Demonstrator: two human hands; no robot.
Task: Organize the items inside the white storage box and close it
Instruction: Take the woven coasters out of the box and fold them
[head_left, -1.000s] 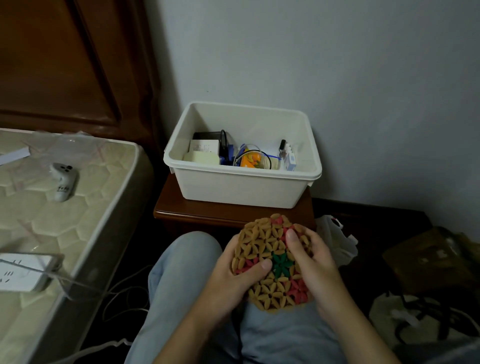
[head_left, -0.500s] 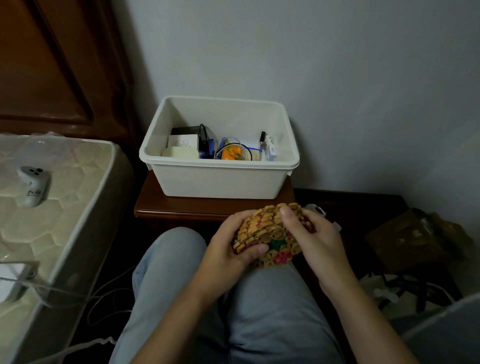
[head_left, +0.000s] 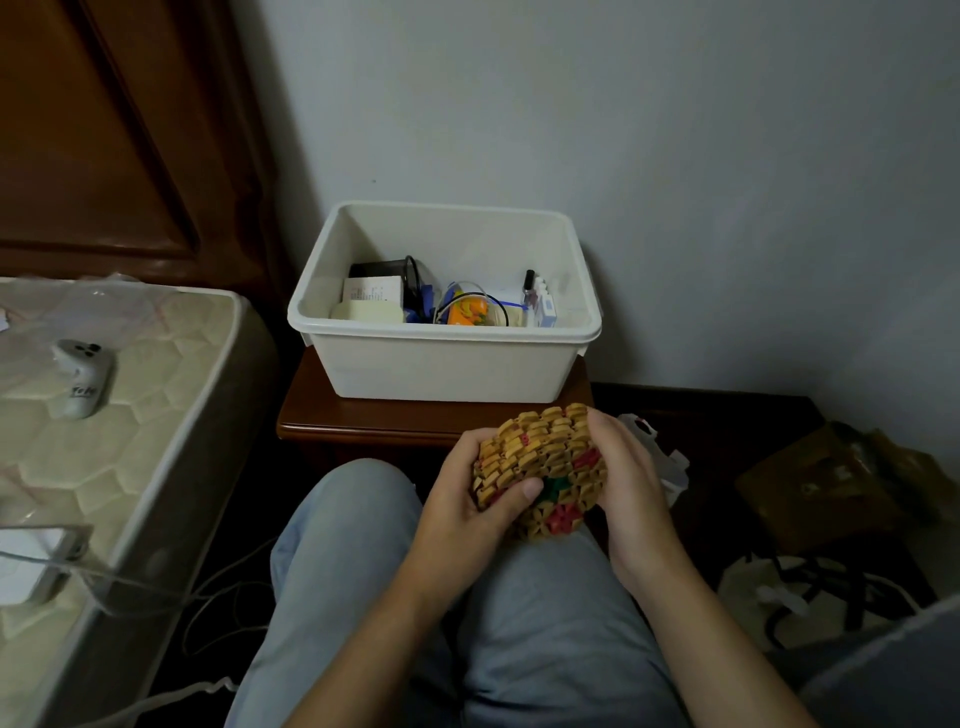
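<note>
The white storage box stands open on a small brown wooden stand against the wall. Inside lie small items: a pale block, a white card, a black object, an orange thing and small bottles at the right. No lid is in view. Over my lap I hold a woven mat of tan pieces with red and green spots, bent into a curve. My left hand grips its left side, thumb on top. My right hand grips its right side.
A bare mattress lies at the left with a white controller and a white device with cables on it. A dark wooden headboard rises behind. Bags and a brown box crowd the floor at the right.
The mat lay flat in my hands a second ago; now both hands have bent it into a fold and raised it a little toward the box.
</note>
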